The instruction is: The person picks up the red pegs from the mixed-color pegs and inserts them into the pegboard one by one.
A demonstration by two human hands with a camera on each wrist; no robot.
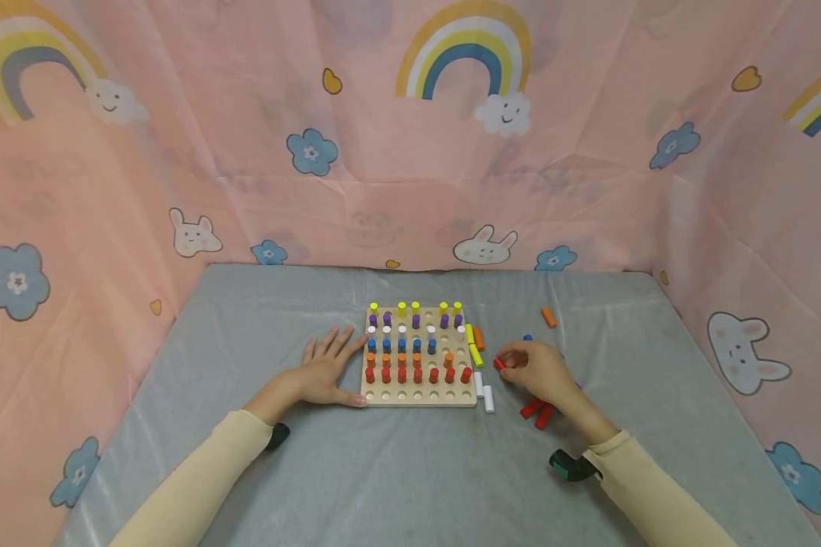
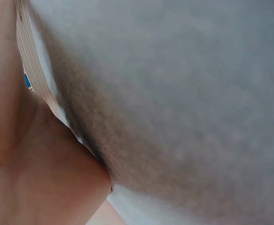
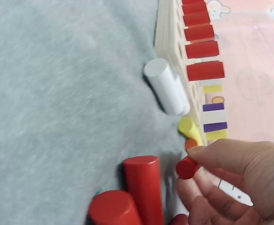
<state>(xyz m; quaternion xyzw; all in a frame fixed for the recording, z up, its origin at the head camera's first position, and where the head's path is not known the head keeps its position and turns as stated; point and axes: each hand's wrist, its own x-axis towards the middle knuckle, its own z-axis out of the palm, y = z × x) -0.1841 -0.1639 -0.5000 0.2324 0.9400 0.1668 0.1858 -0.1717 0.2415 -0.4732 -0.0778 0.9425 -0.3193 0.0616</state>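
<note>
A wooden pegboard (image 1: 420,400) lies on the grey cloth, with rows of yellow, purple, white, blue, orange and red pegs standing in its holes. The nearest row of holes is bare. My left hand (image 1: 324,372) rests at the board's left edge, fingers spread and thumb at the near left corner. Right of the board, my right hand (image 1: 536,370) pinches a red peg (image 3: 187,168) between thumb and fingers, above the cloth. Loose red pegs (image 1: 541,416) lie beneath that hand, which hides part of the pile.
Two white pegs (image 1: 488,399), two yellow pegs (image 1: 475,355) and an orange peg (image 1: 478,339) lie along the board's right side. Another orange peg (image 1: 549,317) lies farther back. A blue peg (image 1: 528,337) shows behind the right hand. Pink patterned cloth (image 1: 383,190) hangs around the table.
</note>
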